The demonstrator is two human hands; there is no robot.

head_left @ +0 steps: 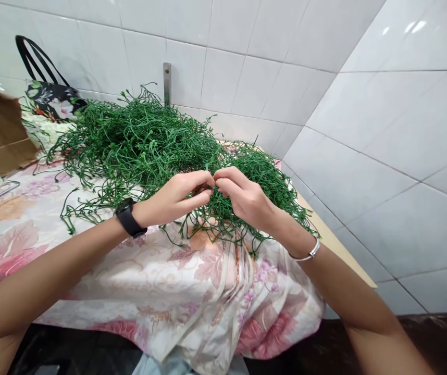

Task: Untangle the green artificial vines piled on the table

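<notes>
White tiled walls (247,31) stand behind a floral cloth (141,281). At far left is brown cardboard (0,130); next, a black floral bag (55,101) stands near the wall. Green stems (137,135) lie heaped across the centre, extending right beyond both hands. Left hand (180,195), wearing a black watch (129,219), shows a narrow grip before the heap. Right hand (247,200), with a silver bracelet (310,252) behind it, is similarly narrow, fingertips at the left's. Whether either is closed on a stem cannot be told.

Likely craft workroom: tiled walls (375,120), heaped green stems (141,138).
</notes>
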